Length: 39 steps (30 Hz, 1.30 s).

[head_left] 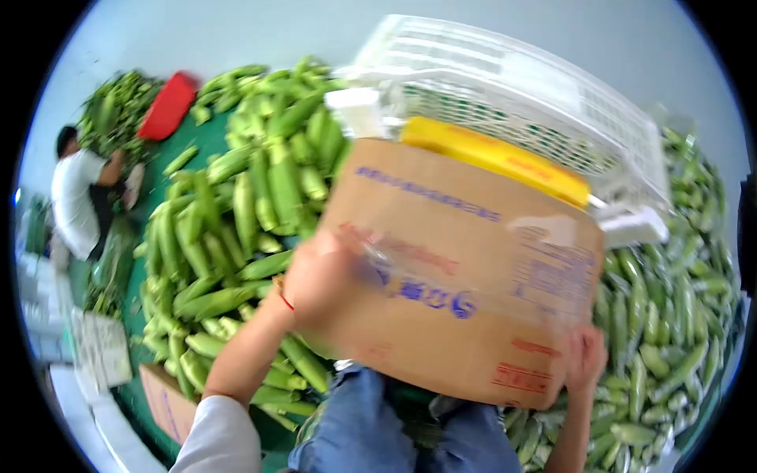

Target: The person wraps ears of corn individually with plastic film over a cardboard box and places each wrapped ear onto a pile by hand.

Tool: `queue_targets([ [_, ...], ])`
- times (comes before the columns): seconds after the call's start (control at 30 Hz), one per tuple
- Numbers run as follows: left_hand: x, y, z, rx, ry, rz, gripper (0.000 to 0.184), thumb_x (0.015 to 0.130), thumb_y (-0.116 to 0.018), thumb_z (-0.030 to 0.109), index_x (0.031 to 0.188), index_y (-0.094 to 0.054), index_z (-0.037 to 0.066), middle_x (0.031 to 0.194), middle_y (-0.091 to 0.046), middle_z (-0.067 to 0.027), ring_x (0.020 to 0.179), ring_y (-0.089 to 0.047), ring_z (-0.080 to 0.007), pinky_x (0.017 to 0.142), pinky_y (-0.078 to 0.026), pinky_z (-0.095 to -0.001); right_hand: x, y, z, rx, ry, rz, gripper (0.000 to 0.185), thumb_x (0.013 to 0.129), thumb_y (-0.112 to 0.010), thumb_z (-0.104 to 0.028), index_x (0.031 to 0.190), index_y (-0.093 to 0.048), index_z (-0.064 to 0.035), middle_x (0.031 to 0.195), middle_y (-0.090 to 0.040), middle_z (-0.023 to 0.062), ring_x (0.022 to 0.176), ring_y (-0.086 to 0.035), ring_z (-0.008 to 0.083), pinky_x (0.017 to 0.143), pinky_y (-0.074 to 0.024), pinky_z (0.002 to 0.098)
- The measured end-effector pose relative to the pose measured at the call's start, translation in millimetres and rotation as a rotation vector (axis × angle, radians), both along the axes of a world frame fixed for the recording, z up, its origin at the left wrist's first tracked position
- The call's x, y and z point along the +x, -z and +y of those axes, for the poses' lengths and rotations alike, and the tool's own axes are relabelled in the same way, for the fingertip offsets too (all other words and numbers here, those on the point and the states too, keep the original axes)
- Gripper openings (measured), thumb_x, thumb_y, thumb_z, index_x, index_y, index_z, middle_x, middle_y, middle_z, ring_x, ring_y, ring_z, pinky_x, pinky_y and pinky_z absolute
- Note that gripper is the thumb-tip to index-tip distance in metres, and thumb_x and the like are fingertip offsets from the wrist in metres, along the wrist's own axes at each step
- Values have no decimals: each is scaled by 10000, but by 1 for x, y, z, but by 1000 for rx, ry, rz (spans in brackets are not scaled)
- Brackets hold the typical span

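A brown cardboard box (473, 252) with blue and red print is tilted in front of me, above my lap. On its left part lies my left hand (319, 272), blurred by motion, with a red string at the wrist; its fingers are too smeared to read. My right hand (585, 359) is closed on the box's lower right edge. Just beyond the box stands a yellow box-like piece (497, 162), against a white plastic crate (520, 87).
Green corn ears (229, 229) are heaped on the left, and plastic-wrapped ears (662, 339) on the right. A red scoop (169, 106) lies at the back left. At far left a person (77, 197) sits by a leafy pile. Another cardboard box (165, 402) is at lower left.
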<state>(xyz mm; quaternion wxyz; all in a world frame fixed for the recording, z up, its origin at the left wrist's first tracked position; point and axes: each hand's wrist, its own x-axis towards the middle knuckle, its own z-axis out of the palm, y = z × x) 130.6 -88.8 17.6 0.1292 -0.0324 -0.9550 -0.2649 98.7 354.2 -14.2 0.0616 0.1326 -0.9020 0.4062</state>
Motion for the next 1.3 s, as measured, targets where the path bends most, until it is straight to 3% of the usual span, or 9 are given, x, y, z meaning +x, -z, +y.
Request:
queue_targets([
  [0.2,142,50,-1,86,172,101,180,784,-526,-108,891,-544,36,846,-635,-119,848,-670,-300,824,-560,-428,88,-11,-1,-37,-94,-397,118,950,-507,-49,845,-521,1,755,-571,82,696,-571,147,664,-454,272],
  [0.4,190,130,-66,-71,19,-144,299,704,-673,52,980,-557,40,816,-577,-142,747,-555,-362,651,-447,-424,101,0,-11,120,-161,-328,103,950,-513,-42,860,-536,1,754,-577,85,690,-581,163,668,-466,282],
  [0.53,152,233,-190,-595,-529,-470,570,825,-685,261,1308,-475,43,1376,-475,-168,1307,-420,-328,1093,-341,-450,99,4,-13,109,-120,-377,80,937,-523,-38,866,-535,-3,725,-578,85,672,-587,177,655,-470,290],
  [0.6,142,271,-242,-551,-527,-701,656,785,-736,386,1302,-504,56,1378,-497,-140,1326,-397,-321,1103,-324,-439,96,-2,-18,183,-175,-306,60,934,-517,-31,883,-532,-4,714,-578,82,668,-589,174,648,-471,288],
  [0.67,114,251,-247,-651,-463,-1006,643,760,-755,422,1250,-545,63,1268,-575,-103,1229,-465,-291,1048,-360,-420,96,-5,-21,147,-111,-374,43,929,-512,-20,893,-530,-5,718,-580,83,672,-592,171,647,-474,291],
  [0.8,122,206,-237,-751,-314,-710,445,742,-758,359,1057,-610,82,1070,-616,-89,1074,-533,-261,917,-424,-413,107,2,-6,156,-2,-438,29,868,-603,-12,874,-575,-16,798,-612,132,720,-601,258,670,-480,325],
  [1.07,145,59,-166,-141,-592,-74,428,737,-755,86,1056,-487,-12,991,-488,-187,905,-502,-378,803,-447,-413,114,-20,-30,244,30,-231,12,858,-637,-83,865,-639,-74,860,-643,115,866,-576,324,795,-451,426],
  [1.2,82,-36,-16,-220,16,101,506,637,-755,106,1116,-607,39,1117,-603,-159,1041,-597,-342,876,-500,-412,126,-15,-32,374,29,-73,46,842,-651,-52,842,-606,-54,796,-610,105,808,-554,291,721,-454,395],
  [1.3,33,-36,78,-260,411,196,476,685,-721,218,1153,-655,153,1006,-625,-68,847,-636,-250,729,-539,-360,123,-23,-37,366,-23,-85,53,848,-639,-66,876,-594,-62,795,-624,112,728,-581,321,671,-473,416],
])
